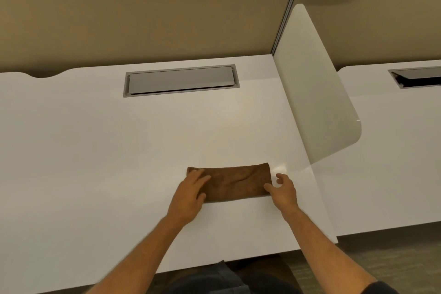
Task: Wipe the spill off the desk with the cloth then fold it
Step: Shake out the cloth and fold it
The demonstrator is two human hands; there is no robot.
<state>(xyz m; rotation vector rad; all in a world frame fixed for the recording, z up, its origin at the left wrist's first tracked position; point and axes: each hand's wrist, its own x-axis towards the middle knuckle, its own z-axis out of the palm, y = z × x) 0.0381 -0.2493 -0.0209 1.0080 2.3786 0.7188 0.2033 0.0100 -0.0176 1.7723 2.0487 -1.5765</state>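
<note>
A brown cloth (235,181), folded into a long flat rectangle, lies on the white desk (107,150) near its front edge. My left hand (191,194) rests flat on the cloth's left end, fingers spread over it. My right hand (282,190) is at the cloth's right end, its fingers touching the near right corner and the thumb lifted apart. No spill shows on the desk surface.
A grey cable hatch (181,80) is set into the desk at the back. A white divider panel (315,93) stands along the desk's right side, just right of the cloth. Tan partition walls (143,19) close the back. A neighbouring desk (393,150) lies to the right.
</note>
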